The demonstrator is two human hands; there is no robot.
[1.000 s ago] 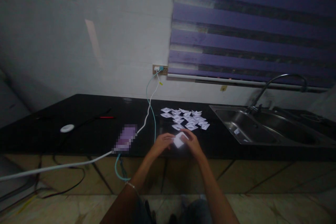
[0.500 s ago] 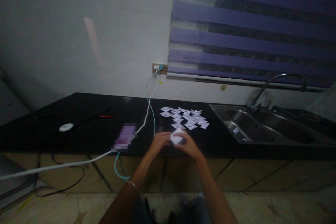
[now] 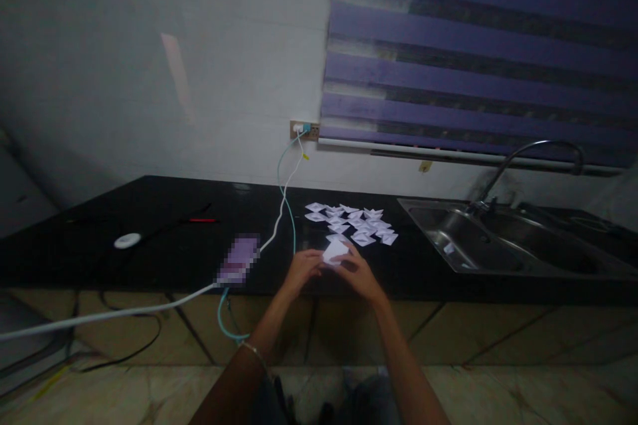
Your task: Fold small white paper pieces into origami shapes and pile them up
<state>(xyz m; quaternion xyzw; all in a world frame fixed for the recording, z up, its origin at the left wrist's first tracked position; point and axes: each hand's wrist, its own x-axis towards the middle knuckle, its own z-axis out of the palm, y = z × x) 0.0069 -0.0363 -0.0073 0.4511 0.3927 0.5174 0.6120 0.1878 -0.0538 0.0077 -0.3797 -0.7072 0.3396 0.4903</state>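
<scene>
Both of my hands hold one small white folded paper [image 3: 334,252] just above the front part of the black counter [image 3: 164,255]. My left hand [image 3: 303,268] pinches its left side and my right hand [image 3: 356,272] grips its right side, fingers closed on it. Just behind them, several white folded paper pieces [image 3: 355,224] lie spread on the counter. A thin bracelet sits on my left wrist.
A steel sink [image 3: 493,246] with a curved tap [image 3: 528,159] lies at the right. White and teal cables [image 3: 285,202] run from a wall socket [image 3: 304,129] over the counter edge. A blurred purple device [image 3: 238,258], a white round disc [image 3: 127,240] and a red pen [image 3: 202,220] lie left.
The paper has turned between my fingers from a flat square to a diamond pointing up, and my hands have shifted slightly forward toward the pile.
</scene>
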